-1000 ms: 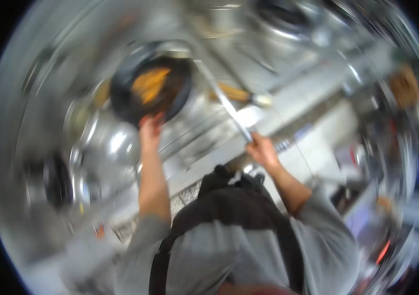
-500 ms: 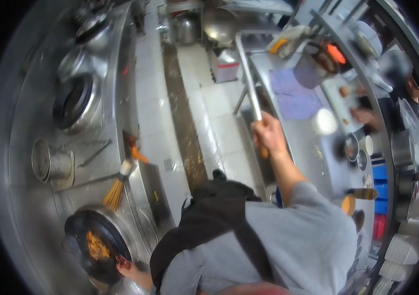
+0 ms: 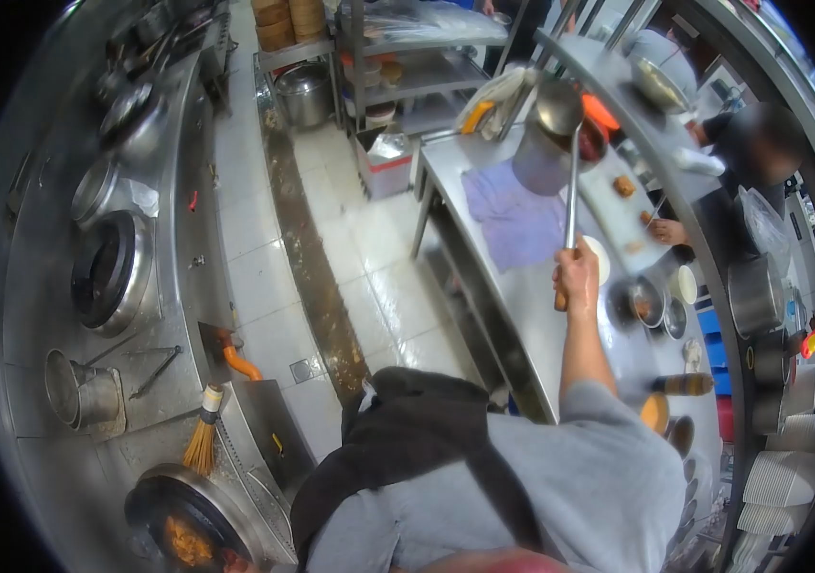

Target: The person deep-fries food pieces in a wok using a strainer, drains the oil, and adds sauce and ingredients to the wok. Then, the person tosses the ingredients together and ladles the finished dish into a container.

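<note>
My right hand (image 3: 577,274) is closed round the wooden-ended handle of a long metal ladle (image 3: 560,107). The ladle's bowl is over a dark pot (image 3: 541,162) on the steel table. At the bottom left, a black wok (image 3: 154,501) with orange-brown food (image 3: 186,540) rests on a round stove ring. My left hand (image 3: 235,562) shows only in part, at the wok's near edge; its fingers are small and dark there, and what they grip is hard to make out.
A purple cloth (image 3: 513,215) and a white cutting board (image 3: 622,215) lie on the steel table. A co-worker's hand (image 3: 667,231) is beside the board. A bamboo brush (image 3: 202,439) stands by the stove. Stacked white bowls (image 3: 780,477) fill the right shelf.
My right hand has carried the ladle right and over the table, to the dark pot. The view has turned toward the table. My left hand and the wok now sit lower in view.
</note>
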Motion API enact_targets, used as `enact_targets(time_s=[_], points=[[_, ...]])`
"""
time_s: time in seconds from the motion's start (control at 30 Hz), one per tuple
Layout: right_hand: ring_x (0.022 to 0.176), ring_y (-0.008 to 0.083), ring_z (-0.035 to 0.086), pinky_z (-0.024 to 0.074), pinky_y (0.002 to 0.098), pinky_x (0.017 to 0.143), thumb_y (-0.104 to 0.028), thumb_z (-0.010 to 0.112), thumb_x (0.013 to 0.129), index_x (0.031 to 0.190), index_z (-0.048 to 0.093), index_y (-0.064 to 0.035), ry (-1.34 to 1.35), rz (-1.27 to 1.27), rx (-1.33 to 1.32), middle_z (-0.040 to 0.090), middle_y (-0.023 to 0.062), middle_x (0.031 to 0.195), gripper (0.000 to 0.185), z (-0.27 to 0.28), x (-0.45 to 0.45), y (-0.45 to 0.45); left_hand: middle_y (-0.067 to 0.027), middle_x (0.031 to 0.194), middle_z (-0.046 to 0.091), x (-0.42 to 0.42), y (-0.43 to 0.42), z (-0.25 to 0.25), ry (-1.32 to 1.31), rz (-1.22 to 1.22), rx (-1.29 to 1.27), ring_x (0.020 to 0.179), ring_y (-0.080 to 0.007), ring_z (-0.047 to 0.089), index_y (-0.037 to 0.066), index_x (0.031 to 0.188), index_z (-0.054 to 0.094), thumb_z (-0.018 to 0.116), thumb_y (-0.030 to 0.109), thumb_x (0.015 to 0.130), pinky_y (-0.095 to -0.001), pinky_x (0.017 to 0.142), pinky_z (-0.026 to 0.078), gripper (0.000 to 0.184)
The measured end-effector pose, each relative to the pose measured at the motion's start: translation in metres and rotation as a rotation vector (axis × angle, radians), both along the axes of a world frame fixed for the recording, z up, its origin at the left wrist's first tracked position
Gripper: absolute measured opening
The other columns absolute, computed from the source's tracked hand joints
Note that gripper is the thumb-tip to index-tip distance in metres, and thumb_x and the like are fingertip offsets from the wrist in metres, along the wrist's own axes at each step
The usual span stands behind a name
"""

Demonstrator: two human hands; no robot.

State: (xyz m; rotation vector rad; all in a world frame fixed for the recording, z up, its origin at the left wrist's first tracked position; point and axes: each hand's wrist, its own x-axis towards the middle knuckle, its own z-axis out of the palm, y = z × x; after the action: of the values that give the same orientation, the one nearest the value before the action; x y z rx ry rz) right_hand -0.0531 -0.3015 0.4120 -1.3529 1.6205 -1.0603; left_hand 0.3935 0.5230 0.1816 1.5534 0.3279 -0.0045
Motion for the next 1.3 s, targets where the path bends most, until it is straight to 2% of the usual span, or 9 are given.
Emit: enact_targets(time_s=[0.3, 0.5, 0.57, 0.93, 1.1, 1.17, 1.23, 1.27, 1.3], points=[[0.044, 0.0155, 0.052, 0.0416, 0.0289, 0.037, -0.006, 0.051, 0.075, 0.114, 0.052, 0.0049, -0.052, 0.003, 0.003, 0.052, 0.0086, 0.063, 0.041, -0.020, -0.005, -0.030, -0.0118, 0.078, 0.058, 0.006, -0.021, -0.002, -0.020, 0.024, -0.018, 0.075, -0.0206, 0.059, 0.003, 0.080, 0.050, 0.045, 0.007, 0.082, -0.0325, 0.066, 0.044, 0.007], [0.042, 0.0177, 0.051, 0.0407, 0.0304, 0.037, -0.006, 0.052, 0.074, 0.092, 0.054, 0.0064, -0.062, -0.002, 0.012, 0.052, 0.0111, 0.059, 0.022, -0.028, -0.001, -0.032, -0.0115, 0.079, 0.058, 0.011, -0.013, 0.001, -0.042, 0.037, -0.064, 0.074, -0.0202, 0.058, 0.003, 0.079, 0.050, 0.046, 0.007, 0.080, -0.0328, 0.065, 0.043, 0.005], [0.041, 0.0183, 0.050, 0.0409, 0.0306, 0.036, -0.006, 0.053, 0.074, 0.084, 0.053, 0.0056, -0.207, 0.006, 0.033, 0.051, 0.0121, 0.057, 0.016, -0.027, -0.002, -0.033, -0.0114, 0.079, 0.058, 0.010, -0.003, 0.003, -0.045, 0.040, -0.077, 0.074, -0.0200, 0.058, 0.003, 0.079, 0.050, 0.047, 0.006, 0.080, -0.0329, 0.065, 0.043, 0.005], [0.045, 0.0153, 0.051, 0.0418, 0.0272, 0.037, -0.004, 0.054, 0.074, 0.088, 0.055, 0.0015, -0.451, -0.115, -0.038, 0.051, 0.0076, 0.064, 0.015, -0.018, 0.005, -0.024, -0.0108, 0.080, 0.057, -0.002, 0.028, -0.001, -0.072, 0.082, -0.160, 0.073, -0.0193, 0.056, 0.003, 0.078, 0.050, 0.049, 0.005, 0.077, -0.0334, 0.064, 0.042, 0.003], [0.044, 0.0149, 0.047, 0.0375, 0.0253, 0.034, -0.004, 0.053, 0.079, 0.079, 0.047, -0.0013, -0.650, -0.031, -0.040, 0.051, 0.0096, 0.065, 0.006, -0.011, 0.018, 0.011, -0.0106, 0.080, 0.057, -0.004, 0.035, -0.005, -0.116, 0.094, -0.191, 0.073, -0.0190, 0.055, 0.003, 0.078, 0.050, 0.050, 0.004, 0.076, -0.0336, 0.064, 0.041, 0.003], [0.044, 0.0145, 0.047, 0.0369, 0.0250, 0.034, -0.004, 0.052, 0.079, 0.078, 0.047, -0.0017, -0.648, 0.025, 0.011, 0.051, 0.0098, 0.065, 0.006, -0.018, 0.022, 0.036, -0.0066, 0.083, 0.057, -0.017, 0.040, -0.005, -0.765, -0.219, 0.900, 0.067, -0.0155, 0.051, 0.003, 0.083, 0.052, 0.055, -0.001, 0.072, -0.0320, 0.061, 0.042, 0.012], [0.043, 0.0140, 0.045, 0.0354, 0.0241, 0.033, -0.004, 0.051, 0.079, 0.078, 0.046, -0.0019, -0.677, 0.114, 0.110, 0.051, 0.0097, 0.065, 0.006, -0.020, 0.034, 0.064, -0.0170, 0.105, 0.060, 0.002, 0.050, -0.012, -0.319, -0.246, 0.182, 0.097, -0.0271, 0.059, 0.000, 0.112, 0.047, 0.043, 0.021, 0.085, -0.0356, 0.084, 0.049, 0.035], [0.041, 0.0139, 0.044, 0.0344, 0.0234, 0.032, -0.005, 0.050, 0.079, 0.079, 0.045, -0.0016, -0.700, 0.159, 0.168, 0.051, 0.0094, 0.065, 0.006, -0.019, 0.042, 0.082, -0.0169, 0.105, 0.060, -0.007, 0.045, -0.016, -0.324, -0.179, -0.071, 0.097, -0.0276, 0.059, -0.001, 0.112, 0.047, 0.042, 0.018, 0.084, -0.0360, 0.085, 0.048, 0.034], [0.040, 0.0136, 0.043, 0.0335, 0.0228, 0.031, -0.007, 0.051, 0.079, 0.081, 0.046, -0.0011, -0.691, 0.232, 0.222, 0.051, 0.0087, 0.064, 0.008, -0.022, 0.047, 0.096, -0.0169, 0.105, 0.060, -0.028, 0.002, 0.012, -0.340, -0.104, -0.322, 0.097, -0.0280, 0.060, -0.002, 0.112, 0.047, 0.041, 0.015, 0.084, -0.0363, 0.087, 0.048, 0.034]])
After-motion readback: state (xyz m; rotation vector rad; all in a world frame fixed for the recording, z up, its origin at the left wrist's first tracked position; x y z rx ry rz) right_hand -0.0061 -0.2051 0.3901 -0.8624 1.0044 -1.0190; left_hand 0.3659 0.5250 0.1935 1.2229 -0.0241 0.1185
